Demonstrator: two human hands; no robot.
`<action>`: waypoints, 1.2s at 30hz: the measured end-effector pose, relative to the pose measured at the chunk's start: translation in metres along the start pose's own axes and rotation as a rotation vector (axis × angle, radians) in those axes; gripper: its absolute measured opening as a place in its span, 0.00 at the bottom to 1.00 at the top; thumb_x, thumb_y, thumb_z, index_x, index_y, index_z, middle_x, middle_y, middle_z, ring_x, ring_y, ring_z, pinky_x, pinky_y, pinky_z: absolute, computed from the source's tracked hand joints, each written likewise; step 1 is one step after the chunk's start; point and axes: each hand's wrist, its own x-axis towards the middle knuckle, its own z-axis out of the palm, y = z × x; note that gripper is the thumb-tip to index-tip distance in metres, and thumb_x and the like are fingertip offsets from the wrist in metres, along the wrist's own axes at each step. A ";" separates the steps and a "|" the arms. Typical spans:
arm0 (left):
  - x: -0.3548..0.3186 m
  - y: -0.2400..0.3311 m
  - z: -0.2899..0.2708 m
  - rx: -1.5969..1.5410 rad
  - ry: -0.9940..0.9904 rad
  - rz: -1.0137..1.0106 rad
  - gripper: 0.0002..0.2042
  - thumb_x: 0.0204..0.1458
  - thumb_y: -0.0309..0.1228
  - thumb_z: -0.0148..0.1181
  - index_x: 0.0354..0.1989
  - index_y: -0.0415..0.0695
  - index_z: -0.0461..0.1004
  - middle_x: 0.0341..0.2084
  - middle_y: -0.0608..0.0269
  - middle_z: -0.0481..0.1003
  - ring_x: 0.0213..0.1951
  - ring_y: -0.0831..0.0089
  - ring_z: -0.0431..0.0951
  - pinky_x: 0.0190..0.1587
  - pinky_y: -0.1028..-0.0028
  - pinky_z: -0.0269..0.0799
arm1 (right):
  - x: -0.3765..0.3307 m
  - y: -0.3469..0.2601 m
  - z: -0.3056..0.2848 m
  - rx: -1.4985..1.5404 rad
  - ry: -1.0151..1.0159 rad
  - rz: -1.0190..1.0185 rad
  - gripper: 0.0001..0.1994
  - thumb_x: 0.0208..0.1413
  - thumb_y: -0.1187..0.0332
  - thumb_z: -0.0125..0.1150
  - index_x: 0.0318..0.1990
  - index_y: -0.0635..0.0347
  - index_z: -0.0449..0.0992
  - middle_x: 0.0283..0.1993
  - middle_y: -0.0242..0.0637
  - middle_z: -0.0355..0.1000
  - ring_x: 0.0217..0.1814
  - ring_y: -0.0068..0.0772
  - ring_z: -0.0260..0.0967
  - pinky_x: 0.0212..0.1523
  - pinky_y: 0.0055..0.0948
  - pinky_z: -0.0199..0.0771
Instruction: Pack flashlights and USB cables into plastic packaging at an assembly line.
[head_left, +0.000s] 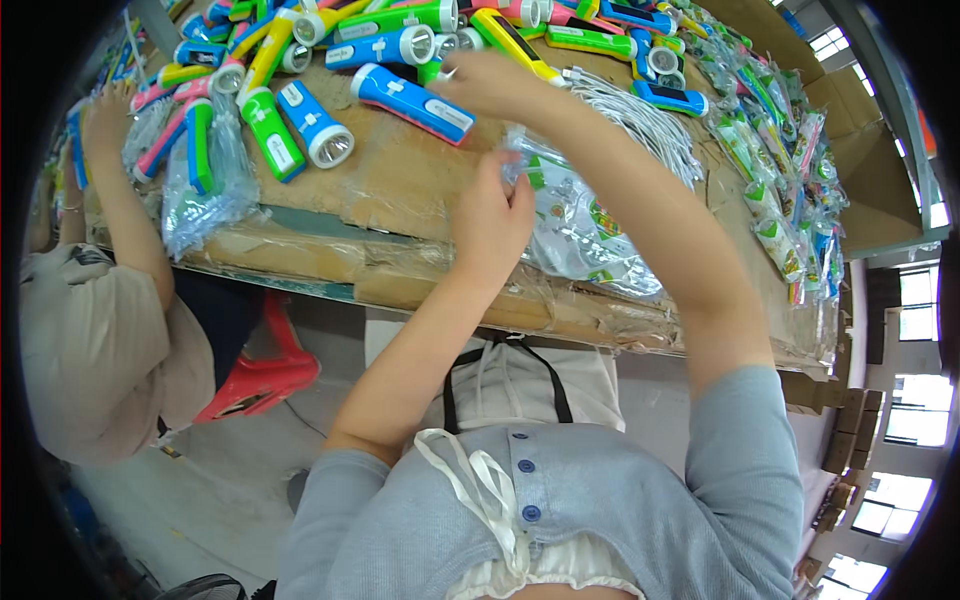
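Observation:
At the table's near edge, my left hand (pixel 490 220) is closed, its fingertips pinching the edge of a clear printed plastic bag (pixel 590 235). The bag lies flat to the right of that hand, beneath my right forearm. Farther out, my right hand (pixel 490 85) is curled, with a small whitish bit at its fingertips that I cannot make out. Just beside those fingertips lies a blue flashlight with a pink underside (pixel 415 104). Left of it rest a blue flashlight (pixel 315 125) with a clear lens and a green flashlight (pixel 272 135).
A heap of colourful flashlights (pixel 390 45) covers the table's far side. White cables (pixel 635 120) lie bundled to the right, beyond them a pile of bagged flashlights (pixel 780 170). At left a co-worker's arm (pixel 125 190) reaches over the table, near a red stool (pixel 265 375). Worn cardboard (pixel 400 205) covers the tabletop.

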 end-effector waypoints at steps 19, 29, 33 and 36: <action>-0.001 0.009 -0.013 -0.456 -0.098 -0.308 0.05 0.51 0.23 0.50 0.35 0.40 0.69 0.11 0.68 0.68 0.13 0.83 0.64 0.15 0.80 0.56 | -0.222 -0.031 -0.056 -0.148 -0.271 0.297 0.33 0.51 0.61 0.58 0.63 0.56 0.50 0.44 0.50 0.68 0.43 0.48 0.69 0.39 0.37 0.70; 0.013 0.038 -0.060 -0.005 0.007 -0.064 0.06 0.51 0.29 0.54 0.35 0.41 0.72 0.10 0.66 0.67 0.14 0.79 0.65 0.19 0.75 0.58 | -0.257 0.004 -0.060 -0.136 0.231 -0.358 0.13 0.50 0.65 0.58 0.43 0.58 0.72 0.43 0.40 0.68 0.49 0.41 0.64 0.41 0.33 0.70; -0.006 0.049 -0.063 0.591 0.065 0.293 0.09 0.45 0.29 0.59 0.36 0.44 0.74 0.17 0.63 0.69 0.23 0.67 0.69 0.27 0.68 0.63 | -0.265 0.009 -0.033 0.079 0.321 -0.029 0.06 0.46 0.73 0.59 0.34 0.60 0.74 0.40 0.38 0.69 0.42 0.38 0.68 0.37 0.30 0.70; -0.025 0.065 -0.032 0.506 -0.094 0.790 0.10 0.41 0.31 0.62 0.34 0.46 0.75 0.24 0.62 0.72 0.32 0.64 0.72 0.38 0.64 0.63 | -0.258 0.006 -0.021 0.293 0.451 0.050 0.06 0.45 0.76 0.59 0.34 0.59 0.74 0.37 0.38 0.69 0.36 0.38 0.69 0.35 0.30 0.70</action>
